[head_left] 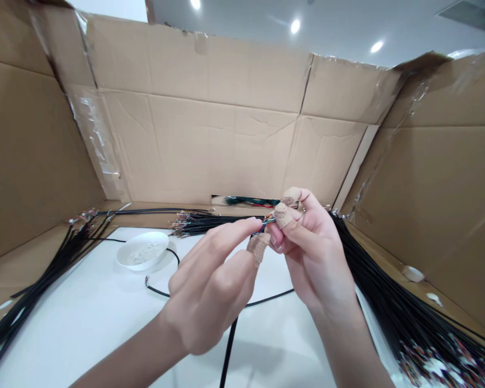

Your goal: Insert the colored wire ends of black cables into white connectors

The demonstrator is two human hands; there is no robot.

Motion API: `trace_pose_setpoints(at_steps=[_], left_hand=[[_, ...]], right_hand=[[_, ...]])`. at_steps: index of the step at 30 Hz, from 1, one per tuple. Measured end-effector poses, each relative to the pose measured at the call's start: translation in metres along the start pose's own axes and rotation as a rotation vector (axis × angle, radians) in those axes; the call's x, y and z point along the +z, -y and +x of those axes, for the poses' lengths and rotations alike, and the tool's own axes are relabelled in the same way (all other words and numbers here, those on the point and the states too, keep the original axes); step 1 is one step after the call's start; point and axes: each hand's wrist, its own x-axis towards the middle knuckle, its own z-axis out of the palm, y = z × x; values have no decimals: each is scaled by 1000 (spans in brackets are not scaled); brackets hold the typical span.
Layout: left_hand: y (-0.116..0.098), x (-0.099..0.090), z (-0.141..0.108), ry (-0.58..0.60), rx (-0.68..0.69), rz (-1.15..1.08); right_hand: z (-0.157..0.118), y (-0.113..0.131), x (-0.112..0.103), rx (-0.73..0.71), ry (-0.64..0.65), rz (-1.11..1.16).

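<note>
My left hand (210,285) and my right hand (311,253) meet at mid-frame, pinching the stripped end of a black cable (267,221) between their fingertips. Thin coloured wires show at that end, partly hidden by my fingers. Several fingertips wear tan wraps, such as the one on my left hand (258,249). A large bundle of black cables (404,302) runs down behind my right hand, with multicoloured wire ends at the lower right. A single loose black cable (157,290) curves across the white surface under my left hand.
A white bowl (142,250) holding pale small pieces stands on the white table (84,328). More black cable bundles lie at the left (52,275) and back (202,222). Cardboard walls (202,145) rise behind and beside the table.
</note>
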Motion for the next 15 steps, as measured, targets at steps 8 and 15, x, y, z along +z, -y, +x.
trace_pose_setpoints(at_steps=[8,15], left_hand=[[-17,-6,2,-15,-206,-22],[-20,-4,3,-187,-421,-153]], right_hand=[[-4,-3,3,-49,20,-32],[-9,-1,3,-89,29,-40]])
